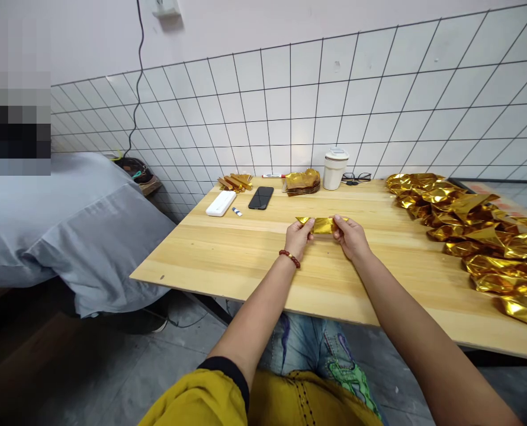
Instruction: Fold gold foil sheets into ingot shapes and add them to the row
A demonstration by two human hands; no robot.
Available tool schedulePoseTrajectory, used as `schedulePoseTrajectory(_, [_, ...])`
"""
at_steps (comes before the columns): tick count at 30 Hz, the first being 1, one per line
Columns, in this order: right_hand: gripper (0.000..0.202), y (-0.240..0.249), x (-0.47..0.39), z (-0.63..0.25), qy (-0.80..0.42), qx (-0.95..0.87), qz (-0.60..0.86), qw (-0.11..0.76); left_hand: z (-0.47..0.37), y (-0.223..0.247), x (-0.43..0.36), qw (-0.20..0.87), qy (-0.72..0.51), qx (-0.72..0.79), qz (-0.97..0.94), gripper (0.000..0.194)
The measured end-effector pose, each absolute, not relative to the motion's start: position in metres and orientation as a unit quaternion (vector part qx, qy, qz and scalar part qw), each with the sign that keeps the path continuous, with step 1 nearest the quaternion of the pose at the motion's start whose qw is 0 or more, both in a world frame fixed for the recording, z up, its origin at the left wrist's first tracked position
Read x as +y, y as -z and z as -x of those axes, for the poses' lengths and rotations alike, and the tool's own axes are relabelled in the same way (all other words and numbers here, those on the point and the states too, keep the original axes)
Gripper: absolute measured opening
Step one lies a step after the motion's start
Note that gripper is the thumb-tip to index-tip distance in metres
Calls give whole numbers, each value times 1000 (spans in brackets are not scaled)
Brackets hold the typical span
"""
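A small folded strip of gold foil paper (323,225) is stretched between both hands, just over the wooden table (228,254). My left hand (298,238), with a red bead bracelet on its wrist, pinches the left part, and a pointed corner sticks out beyond the fingers. At the right end, my right hand (351,236) grips the strip between thumb and fingers. The middle of the strip shows flat and shiny between the two hands.
Folded gold pieces (481,231) lie in rows at the right. Toward the wall are a gold paper stack (302,182), a white cup (335,170), glasses (356,177), a phone (261,198), a white power bank (221,203) and gold strips (235,181).
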State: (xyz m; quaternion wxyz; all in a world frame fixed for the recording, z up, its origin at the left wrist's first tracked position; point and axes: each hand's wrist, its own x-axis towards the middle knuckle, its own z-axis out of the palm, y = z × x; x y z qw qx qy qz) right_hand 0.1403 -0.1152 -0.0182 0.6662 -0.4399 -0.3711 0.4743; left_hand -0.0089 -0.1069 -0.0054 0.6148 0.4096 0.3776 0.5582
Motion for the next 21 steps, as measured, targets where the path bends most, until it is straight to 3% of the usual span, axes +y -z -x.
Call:
schedulePoseTrajectory(6, [45, 20, -113, -140, -461, -398, 427, 668, 9, 6, -105, 645, -544, 388, -370, 38])
schedulePoseTrajectory(15, [44, 19, -117, -138, -508, -391, 432, 635, 9, 8, -102, 646, -560, 376, -357, 29])
schedulePoseTrajectory(21, [44, 23, -115, -139, -454, -411, 440, 657, 12, 5, -102, 659, -548, 376, -353, 39])
